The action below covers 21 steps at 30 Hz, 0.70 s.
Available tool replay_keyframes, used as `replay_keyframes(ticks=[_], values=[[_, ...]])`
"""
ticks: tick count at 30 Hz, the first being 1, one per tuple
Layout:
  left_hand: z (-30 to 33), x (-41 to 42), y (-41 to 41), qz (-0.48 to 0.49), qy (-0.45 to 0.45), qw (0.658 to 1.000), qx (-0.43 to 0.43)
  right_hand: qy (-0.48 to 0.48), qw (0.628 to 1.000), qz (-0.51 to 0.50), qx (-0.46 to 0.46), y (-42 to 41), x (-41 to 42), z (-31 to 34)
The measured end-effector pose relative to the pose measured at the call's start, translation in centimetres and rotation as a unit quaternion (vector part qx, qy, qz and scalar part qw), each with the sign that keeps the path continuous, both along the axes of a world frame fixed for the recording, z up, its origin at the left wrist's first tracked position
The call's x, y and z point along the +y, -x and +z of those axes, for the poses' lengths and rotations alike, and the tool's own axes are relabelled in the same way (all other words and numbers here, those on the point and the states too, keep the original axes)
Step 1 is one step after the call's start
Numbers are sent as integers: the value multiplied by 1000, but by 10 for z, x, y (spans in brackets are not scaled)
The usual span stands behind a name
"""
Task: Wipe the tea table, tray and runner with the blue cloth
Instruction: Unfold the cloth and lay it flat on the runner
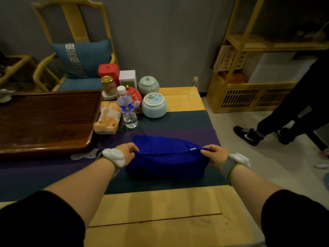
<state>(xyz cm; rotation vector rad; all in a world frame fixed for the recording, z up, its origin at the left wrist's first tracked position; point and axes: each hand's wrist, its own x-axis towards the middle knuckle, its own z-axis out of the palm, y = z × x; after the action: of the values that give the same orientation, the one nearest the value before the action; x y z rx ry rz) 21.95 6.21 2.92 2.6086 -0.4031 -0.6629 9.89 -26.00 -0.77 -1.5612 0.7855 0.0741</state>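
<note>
Both hands pinch the blue cloth (165, 157) at its raised fold. Left hand (125, 153) grips the fold's left end, fingers curled over the edge. Right hand (214, 155) grips the right end, just beside the small white tag (193, 149). Cloth stretched between the two hands, lower half hanging toward the person, far half lying flat on the dark purple-and-teal runner (178, 122). Runner crosses the light wooden tea table (160, 211). Dark wooden slatted tea tray (46, 118) sits left of the cloth, apart from it. Behind the cloth: water bottle (127, 107), orange snack bag (107, 117), pale celadon jar (154, 105), red jar (135, 97). Another person's legs (284, 118) at right.
</note>
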Motion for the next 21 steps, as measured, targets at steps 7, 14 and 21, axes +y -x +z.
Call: replay_keyframes(ticks=[7,14,21], values=[[-11,-34,-54,83,9,996,-14,49,999,6,24,-71,-34,-28],[-30,-53,-83,137,-18,990,-3,172,970,117,128,-122,-54,-45],[-65,-52,-38,265,-32,963,21,342,869,344,97,-161,1,-45]])
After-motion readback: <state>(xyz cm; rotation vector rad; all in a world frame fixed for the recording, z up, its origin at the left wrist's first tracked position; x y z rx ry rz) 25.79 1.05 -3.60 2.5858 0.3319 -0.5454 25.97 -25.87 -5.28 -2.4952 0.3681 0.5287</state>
